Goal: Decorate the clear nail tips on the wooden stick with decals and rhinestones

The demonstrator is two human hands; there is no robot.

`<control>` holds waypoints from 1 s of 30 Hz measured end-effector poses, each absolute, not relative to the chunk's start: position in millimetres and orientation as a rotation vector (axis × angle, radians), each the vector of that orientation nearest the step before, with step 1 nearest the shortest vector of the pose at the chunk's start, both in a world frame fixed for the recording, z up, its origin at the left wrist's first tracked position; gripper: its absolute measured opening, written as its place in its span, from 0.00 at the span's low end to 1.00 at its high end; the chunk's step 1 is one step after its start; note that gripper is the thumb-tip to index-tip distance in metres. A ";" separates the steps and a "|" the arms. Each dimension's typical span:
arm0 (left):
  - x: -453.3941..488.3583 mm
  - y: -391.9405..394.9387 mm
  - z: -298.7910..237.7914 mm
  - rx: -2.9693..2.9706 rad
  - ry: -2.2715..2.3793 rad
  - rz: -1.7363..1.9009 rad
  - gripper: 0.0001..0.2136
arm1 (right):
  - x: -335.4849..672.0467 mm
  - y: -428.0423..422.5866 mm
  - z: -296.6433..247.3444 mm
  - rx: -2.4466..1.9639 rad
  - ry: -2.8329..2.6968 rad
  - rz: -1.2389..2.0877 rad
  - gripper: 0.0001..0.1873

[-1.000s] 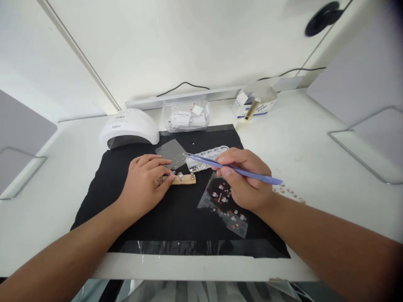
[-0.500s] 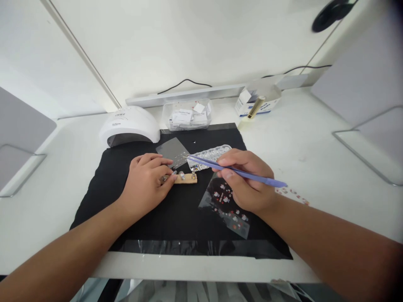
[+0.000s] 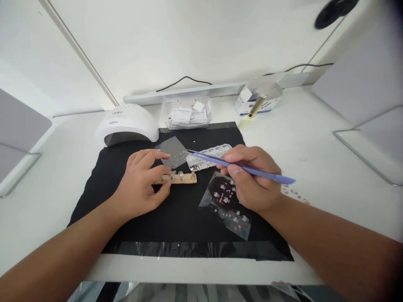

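My left hand [image 3: 141, 182] is over the left end of a narrow wooden strip [image 3: 189, 179] on a black cloth [image 3: 176, 214]. Its fingers are spread, thumb and index on either side of the strip. Several small shiny nail tips [image 3: 181, 175] stand in a row along the strip. My right hand [image 3: 255, 176] grips purple tweezers [image 3: 245, 168], whose metal points hover by a clear sticker sheet [image 3: 173, 151]. Under the tweezers lies a clear compartment case of rhinestones [image 3: 217, 150]. A second clear sheet with red and white stickers [image 3: 225, 199] lies left of my right wrist.
A white nail lamp [image 3: 127, 123] stands at the back left. Beside it is a clear tub [image 3: 165, 119] of small white packets. At the back right are a white box [image 3: 272, 102] and a gold-capped bottle [image 3: 256, 107]. Grey panels flank the white table [image 3: 315, 142].
My left thumb and index have parted and drawn back left, uncovering more of the strip and its nail tips. My right hand, with the tweezers, has shifted slightly right.
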State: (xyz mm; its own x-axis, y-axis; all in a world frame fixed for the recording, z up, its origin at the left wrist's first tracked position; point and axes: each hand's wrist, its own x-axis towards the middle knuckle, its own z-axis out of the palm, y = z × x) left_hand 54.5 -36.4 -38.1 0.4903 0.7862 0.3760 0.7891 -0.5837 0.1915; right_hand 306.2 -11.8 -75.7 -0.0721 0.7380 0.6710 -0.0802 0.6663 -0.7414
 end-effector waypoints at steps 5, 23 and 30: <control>55.2 -35.8 -39.3 -2.744 -1.449 -0.634 0.06 | 307.0 -11.5 -77.5 -0.596 -1.489 0.775 0.08; 55.6 -35.2 -37.8 -2.749 -1.481 -0.564 0.06 | 303.9 -7.9 -80.4 -0.598 -1.418 0.873 0.07; 54.8 -34.8 -38.1 -2.761 -1.460 -0.544 0.07 | 303.1 -5.3 -81.1 -0.647 -1.396 0.909 0.07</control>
State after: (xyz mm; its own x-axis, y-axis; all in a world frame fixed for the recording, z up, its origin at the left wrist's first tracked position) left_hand 54.8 -34.8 -38.1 0.5170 0.8070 0.2855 0.7971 -0.5754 0.1831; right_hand 303.1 -5.3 -81.1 -0.0559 0.8402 0.5394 -0.1535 0.5266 -0.8361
